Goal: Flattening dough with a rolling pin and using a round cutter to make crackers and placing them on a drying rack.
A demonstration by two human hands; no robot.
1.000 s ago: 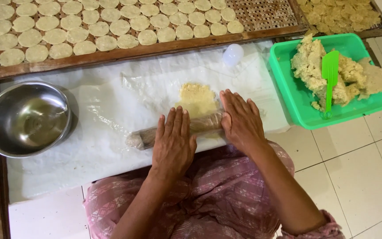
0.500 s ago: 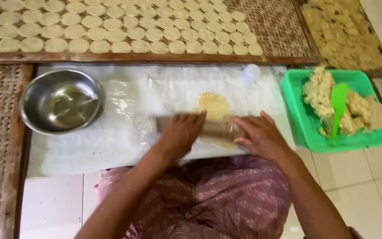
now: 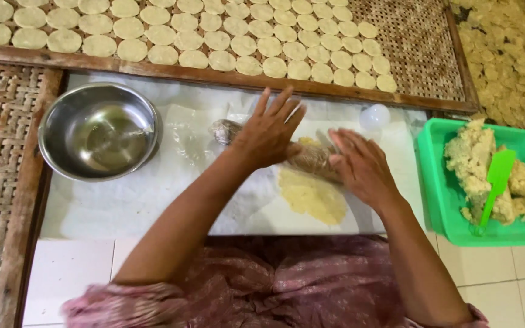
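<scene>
My left hand [image 3: 268, 130] and right hand [image 3: 363, 167] lie flat, fingers spread, on the rolling pin [image 3: 287, 149]; uneven pressure could tear the thin dough [image 3: 312, 197]; gripping nothing.

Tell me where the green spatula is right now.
In the head view, the green spatula is at the far right, leaning on the lumps of dough inside the green tub, right of the right hand.
</scene>
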